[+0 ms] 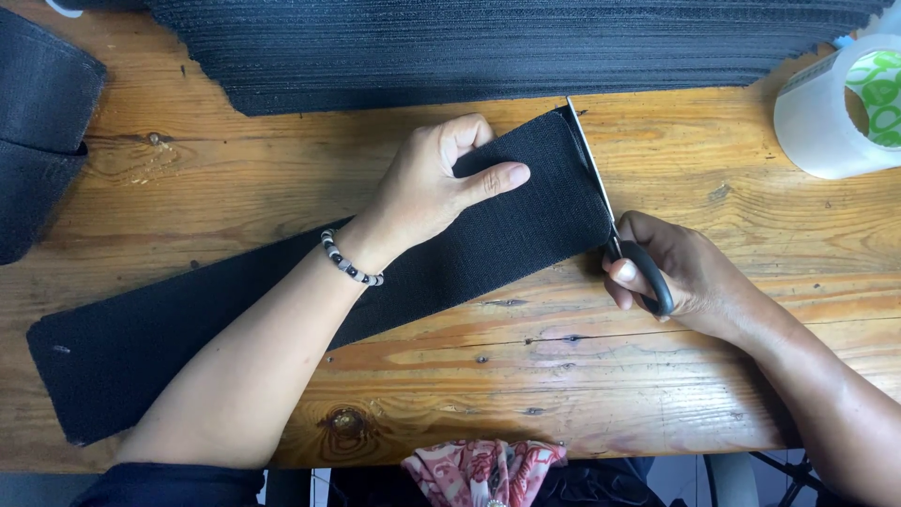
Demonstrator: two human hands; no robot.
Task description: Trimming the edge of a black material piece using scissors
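Head view: black elastic band lies flat and diagonal on the wooden counter. Left hand presses it down near its far end, fingers curled, thumb extended. Right hand grips the scissors, fingers closed through the handle; blades lie along the band's end edge, apparently closed. Whether a strip is severed cannot be told. Beyond the left hand: stacked black bands. Past the right hand: tape roll. Nothing obstructs.
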